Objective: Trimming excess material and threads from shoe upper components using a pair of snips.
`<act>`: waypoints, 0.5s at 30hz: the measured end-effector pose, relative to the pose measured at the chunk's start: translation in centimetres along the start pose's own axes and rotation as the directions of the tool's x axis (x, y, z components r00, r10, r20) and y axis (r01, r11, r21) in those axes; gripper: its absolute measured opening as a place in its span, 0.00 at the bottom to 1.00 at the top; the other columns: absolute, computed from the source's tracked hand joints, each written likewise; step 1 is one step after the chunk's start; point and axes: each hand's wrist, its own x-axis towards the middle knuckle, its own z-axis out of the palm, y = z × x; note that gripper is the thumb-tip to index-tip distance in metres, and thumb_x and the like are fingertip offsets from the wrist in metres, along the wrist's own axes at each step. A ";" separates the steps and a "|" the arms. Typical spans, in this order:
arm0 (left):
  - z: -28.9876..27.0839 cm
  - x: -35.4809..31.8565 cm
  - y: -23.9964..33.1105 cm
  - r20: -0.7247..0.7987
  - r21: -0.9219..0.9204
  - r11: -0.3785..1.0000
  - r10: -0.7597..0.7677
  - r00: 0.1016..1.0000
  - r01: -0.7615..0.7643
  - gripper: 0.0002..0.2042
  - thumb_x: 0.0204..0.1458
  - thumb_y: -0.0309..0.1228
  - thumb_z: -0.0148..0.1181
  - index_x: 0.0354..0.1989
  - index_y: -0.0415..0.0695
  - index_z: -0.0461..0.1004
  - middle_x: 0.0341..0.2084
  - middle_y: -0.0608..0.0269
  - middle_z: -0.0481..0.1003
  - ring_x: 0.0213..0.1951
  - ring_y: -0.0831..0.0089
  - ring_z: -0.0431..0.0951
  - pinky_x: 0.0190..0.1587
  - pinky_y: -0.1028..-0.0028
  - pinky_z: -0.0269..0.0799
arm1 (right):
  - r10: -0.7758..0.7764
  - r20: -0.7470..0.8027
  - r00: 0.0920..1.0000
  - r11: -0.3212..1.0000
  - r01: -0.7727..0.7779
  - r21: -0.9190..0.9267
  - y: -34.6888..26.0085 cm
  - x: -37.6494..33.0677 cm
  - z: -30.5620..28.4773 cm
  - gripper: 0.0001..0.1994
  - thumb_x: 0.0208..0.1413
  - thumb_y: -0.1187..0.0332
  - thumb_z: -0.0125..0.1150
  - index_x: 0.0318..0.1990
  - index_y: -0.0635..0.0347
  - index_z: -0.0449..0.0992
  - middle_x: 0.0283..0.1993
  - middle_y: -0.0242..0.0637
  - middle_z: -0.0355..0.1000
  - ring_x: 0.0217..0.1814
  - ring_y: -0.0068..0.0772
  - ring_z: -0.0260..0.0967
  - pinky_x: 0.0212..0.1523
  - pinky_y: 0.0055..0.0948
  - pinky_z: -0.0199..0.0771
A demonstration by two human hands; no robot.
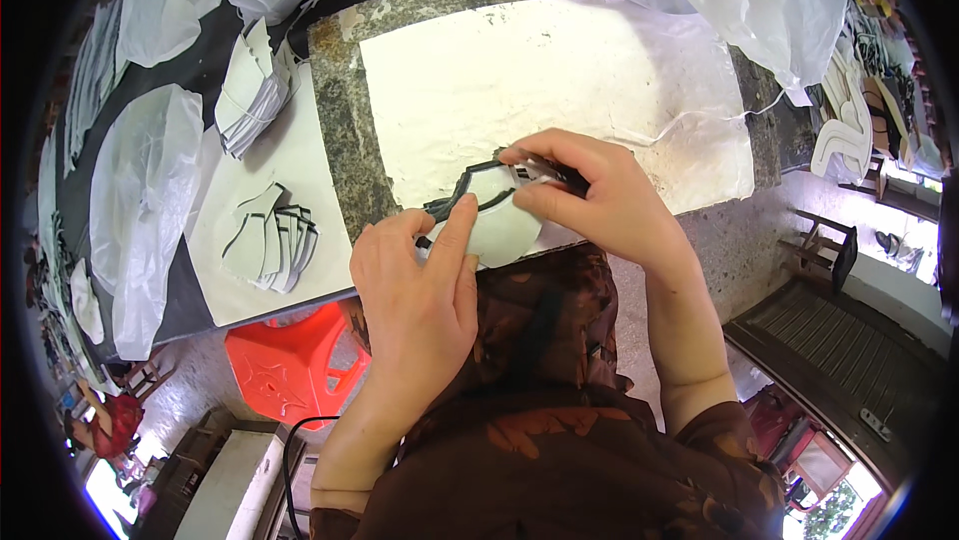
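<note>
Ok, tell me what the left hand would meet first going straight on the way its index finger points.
First the black-edged white material that the left hand seems to touch; beyond its dark edge, probably the white sheet, though depth is unclear.

Red plastic stool point(280, 375); translucent bag point(150, 180) at left; dark stool point(847, 252) at right.

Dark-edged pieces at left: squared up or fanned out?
Fanned out: the pieces overlap unevenly, several dark edges showing side by side.
</note>
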 end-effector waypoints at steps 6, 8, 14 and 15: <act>0.1 0.2 0.3 -0.074 -0.054 0.998 0.003 0.997 -0.007 0.20 0.53 0.25 0.66 0.56 0.49 0.77 0.47 0.57 0.69 0.52 0.55 0.69 0.56 0.56 0.62 | -0.183 -0.009 0.983 0.983 0.183 0.010 0.1 -1.2 -0.5 0.13 0.54 0.73 0.72 0.47 0.62 0.82 0.41 0.36 0.80 0.40 0.25 0.76 0.42 0.25 0.74; -0.5 0.3 0.3 -0.089 -0.064 0.998 0.000 0.996 -0.005 0.18 0.52 0.25 0.66 0.53 0.49 0.78 0.47 0.59 0.70 0.52 0.56 0.69 0.55 0.57 0.62 | -0.143 0.101 0.985 0.986 0.151 -0.076 0.1 -1.2 -0.8 0.11 0.53 0.73 0.72 0.44 0.63 0.82 0.39 0.35 0.79 0.38 0.24 0.75 0.40 0.26 0.73; -4.2 1.5 1.1 0.038 -0.227 0.974 0.000 0.999 0.008 0.11 0.53 0.29 0.69 0.44 0.47 0.80 0.37 0.64 0.75 0.46 0.59 0.72 0.52 0.61 0.63 | -0.126 0.244 0.962 0.989 0.101 0.111 -1.5 -2.0 -0.6 0.10 0.53 0.75 0.72 0.43 0.64 0.82 0.38 0.35 0.79 0.37 0.29 0.75 0.41 0.28 0.73; -4.4 1.8 0.9 0.114 -0.268 0.963 0.018 0.993 0.013 0.09 0.53 0.30 0.69 0.41 0.45 0.81 0.33 0.64 0.76 0.43 0.60 0.73 0.50 0.62 0.64 | -0.128 0.243 0.961 0.988 0.103 0.112 -1.5 -2.1 -0.3 0.10 0.53 0.75 0.72 0.43 0.64 0.82 0.38 0.35 0.79 0.37 0.29 0.75 0.41 0.28 0.73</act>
